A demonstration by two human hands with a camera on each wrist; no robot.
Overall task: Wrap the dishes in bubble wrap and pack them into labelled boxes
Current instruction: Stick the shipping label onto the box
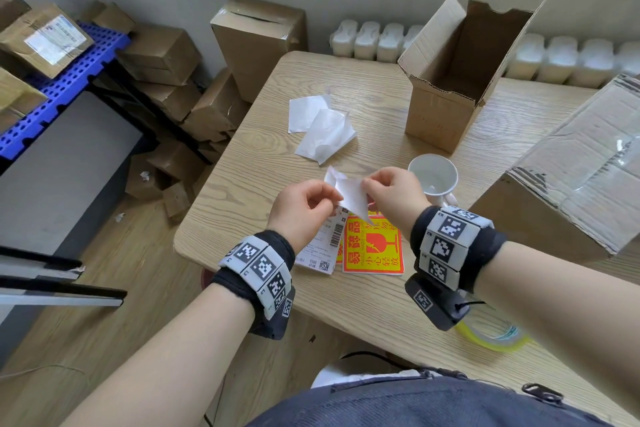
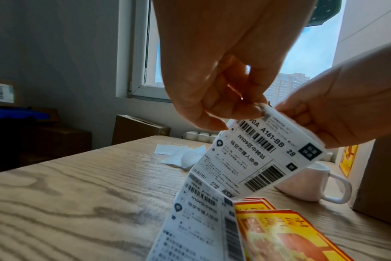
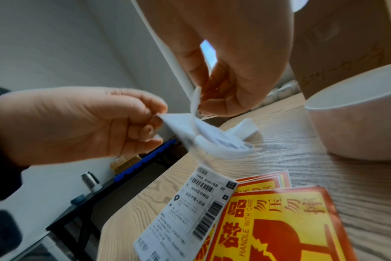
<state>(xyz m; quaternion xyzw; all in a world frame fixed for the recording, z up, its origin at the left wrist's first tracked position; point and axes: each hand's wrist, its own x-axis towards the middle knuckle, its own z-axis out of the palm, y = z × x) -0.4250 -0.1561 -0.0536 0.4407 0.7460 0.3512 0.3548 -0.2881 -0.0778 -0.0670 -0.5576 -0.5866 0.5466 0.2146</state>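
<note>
A white shipping label with barcodes hangs above the table's near-left part, held between both hands. My left hand pinches its top edge. My right hand pinches a thin white layer at the same edge, which curls away from the sheet. A white mug stands upright and unwrapped just right of my right hand. An open cardboard box stands behind it. No bubble wrap shows.
More shipping labels and red-yellow fragile stickers lie under my hands. Peeled white backing sheets lie mid-table. A large taped box fills the right side. A tape roll sits at the near edge.
</note>
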